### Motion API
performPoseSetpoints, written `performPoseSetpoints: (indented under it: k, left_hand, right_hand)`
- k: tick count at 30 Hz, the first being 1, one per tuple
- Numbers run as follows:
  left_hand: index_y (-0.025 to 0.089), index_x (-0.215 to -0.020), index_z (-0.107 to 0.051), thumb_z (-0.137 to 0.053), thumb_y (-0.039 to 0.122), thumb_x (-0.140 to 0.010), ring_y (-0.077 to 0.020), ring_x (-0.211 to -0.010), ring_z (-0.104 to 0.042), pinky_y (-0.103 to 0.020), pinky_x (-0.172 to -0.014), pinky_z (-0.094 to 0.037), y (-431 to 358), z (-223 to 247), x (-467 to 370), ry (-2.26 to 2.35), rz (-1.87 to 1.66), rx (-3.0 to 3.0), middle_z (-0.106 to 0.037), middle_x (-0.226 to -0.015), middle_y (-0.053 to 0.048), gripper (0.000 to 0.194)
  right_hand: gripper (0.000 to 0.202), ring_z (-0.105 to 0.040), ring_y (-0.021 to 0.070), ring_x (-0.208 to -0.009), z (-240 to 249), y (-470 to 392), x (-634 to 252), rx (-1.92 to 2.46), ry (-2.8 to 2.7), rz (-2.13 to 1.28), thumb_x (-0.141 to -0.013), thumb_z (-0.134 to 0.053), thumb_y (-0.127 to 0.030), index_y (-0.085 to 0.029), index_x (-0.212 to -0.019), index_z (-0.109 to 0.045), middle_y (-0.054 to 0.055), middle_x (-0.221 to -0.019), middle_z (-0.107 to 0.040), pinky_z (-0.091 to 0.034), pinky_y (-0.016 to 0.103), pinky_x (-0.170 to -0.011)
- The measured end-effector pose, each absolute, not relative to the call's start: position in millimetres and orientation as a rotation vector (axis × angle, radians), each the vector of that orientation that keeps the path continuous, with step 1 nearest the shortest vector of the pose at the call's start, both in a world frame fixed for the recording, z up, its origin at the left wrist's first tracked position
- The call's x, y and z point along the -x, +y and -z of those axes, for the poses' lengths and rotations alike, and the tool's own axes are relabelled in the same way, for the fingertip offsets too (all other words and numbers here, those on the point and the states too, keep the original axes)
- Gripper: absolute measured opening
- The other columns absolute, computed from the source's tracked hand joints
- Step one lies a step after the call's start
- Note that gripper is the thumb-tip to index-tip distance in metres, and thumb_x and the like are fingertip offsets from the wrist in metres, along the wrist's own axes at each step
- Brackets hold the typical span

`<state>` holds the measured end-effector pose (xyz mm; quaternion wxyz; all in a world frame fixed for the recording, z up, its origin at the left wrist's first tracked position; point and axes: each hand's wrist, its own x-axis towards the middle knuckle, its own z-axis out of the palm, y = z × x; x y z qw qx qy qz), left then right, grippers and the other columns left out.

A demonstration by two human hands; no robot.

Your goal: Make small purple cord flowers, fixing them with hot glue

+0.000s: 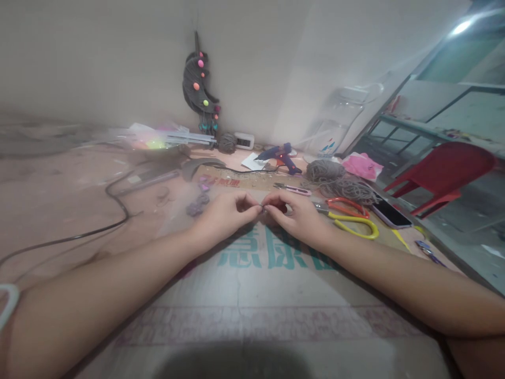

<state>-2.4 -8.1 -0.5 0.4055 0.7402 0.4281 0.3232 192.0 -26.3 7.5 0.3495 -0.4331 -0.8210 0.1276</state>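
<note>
My left hand and my right hand meet above the middle of a printed sheet with green characters. Thumb and forefinger of each are pinched together, fingertips almost touching. Between them shows a tiny dark bit, too small and blurred to name. Just left of my left hand lies a small purple bundle, apparently yarn. Beyond my right hand are thread snips with pink handles. Scissors with orange-red and yellow handles lie right beside that hand, their blades partly hidden by it.
A blue glue gun rests at the back, its cord crossing the table. Grey yarn, a phone and a clear jug stand rightward. A grey crescent ornament hangs on the wall. Past the table edge is a red chair.
</note>
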Motion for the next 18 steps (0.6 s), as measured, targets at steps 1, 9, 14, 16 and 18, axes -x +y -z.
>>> performPoseSetpoints:
  k: [1, 9, 14, 16, 18]
  left_hand:
    - [0.017, -0.081, -0.067, -0.06, 0.039, -0.082, -0.0135, -0.066, -0.059, -0.025, -0.059, -0.041, -8.3, 0.5, 2.5, 1.087, -0.806, -1.866, -0.069, -0.077, -0.001, 0.022]
    - [0.017, -0.078, -0.067, -0.059, 0.037, -0.082, -0.0139, -0.067, -0.059, -0.025, -0.062, -0.042, -8.9, -1.0, 1.8, 1.064, -0.805, -1.876, -0.069, -0.076, -0.001, 0.022]
    - [0.017, -0.079, -0.066, -0.059, 0.038, -0.083, -0.014, -0.068, -0.061, -0.025, -0.062, -0.043, -9.2, -0.8, 1.6, 1.065, -0.815, -1.837, -0.071, -0.079, -0.002, 0.022]
    - [0.017, -0.08, -0.065, -0.06, 0.039, -0.083, -0.0148, -0.07, -0.062, -0.026, -0.064, -0.045, -8.7, 0.2, 1.6, 1.051, -0.818, -1.799, -0.072, -0.08, -0.003, 0.023]
    - [0.017, -0.081, -0.065, -0.06, 0.041, -0.083, -0.015, -0.07, -0.063, -0.026, -0.065, -0.046, -7.7, 1.2, 1.6, 1.028, -0.824, -1.751, -0.072, -0.079, -0.004, 0.025]
  right_hand:
    - [0.008, -0.053, 0.0106, -0.059, -8.0, -26.7, -191.8, 1.13, -2.131, -0.346, -0.087, -0.055, -0.019, -0.018, -0.086, -0.062, -0.001, -0.068, -0.062, -0.042, 0.023, -0.057]
    - [0.005, -0.051, 0.01, -0.054, -9.2, -27.5, -188.4, 1.167, -2.063, -0.486, -0.089, -0.05, -0.02, -0.019, -0.086, -0.053, -0.004, -0.062, -0.057, -0.039, 0.023, -0.053]
    - [0.008, -0.052, 0.0106, -0.056, -8.4, -26.6, -191.6, 1.182, -1.987, -0.548, -0.094, -0.044, -0.025, -0.02, -0.089, -0.049, -0.004, -0.065, -0.055, -0.04, 0.025, -0.057]
    - [0.015, -0.051, 0.0109, -0.06, -9.3, -25.5, -193.6, 1.178, -1.967, -0.486, -0.096, -0.042, -0.026, -0.02, -0.084, -0.048, -0.003, -0.067, -0.054, -0.04, 0.026, -0.061]
    - [0.024, -0.049, 0.011, -0.061, -10.6, -23.2, -195.6, 1.152, -1.899, -0.462, -0.098, -0.039, -0.029, -0.021, -0.077, -0.047, -0.003, -0.067, -0.051, -0.04, 0.026, -0.063]
